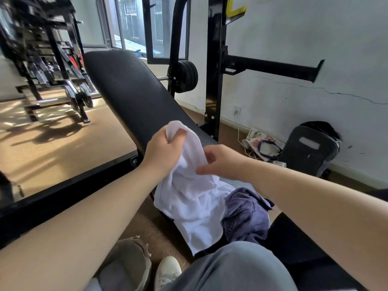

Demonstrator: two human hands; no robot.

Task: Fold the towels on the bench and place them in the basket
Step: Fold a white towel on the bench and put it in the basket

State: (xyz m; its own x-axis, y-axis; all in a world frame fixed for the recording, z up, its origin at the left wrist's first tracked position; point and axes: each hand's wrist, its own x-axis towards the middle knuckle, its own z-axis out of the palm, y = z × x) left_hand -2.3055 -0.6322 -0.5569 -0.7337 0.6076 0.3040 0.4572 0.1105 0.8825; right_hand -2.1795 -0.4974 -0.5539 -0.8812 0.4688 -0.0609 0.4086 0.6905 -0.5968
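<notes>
Both hands held a white towel [189, 196] over the bench [130, 91].
The left hand [165, 150] gripped the towel's bunched top, raised above the pad. The right hand [222, 162] pinched a fold just below, on the right side. The towel's lower part draped over the bench's near end, touching a crumpled purple towel [245, 215] at the near right edge. A grey basket [134, 242] stood on the floor by the bench's left side.

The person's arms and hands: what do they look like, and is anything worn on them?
Left forearm and right forearm are bare; no sleeve shows. The left hand and right hand carry no glove, ring, watch or bracelet that I can see.
</notes>
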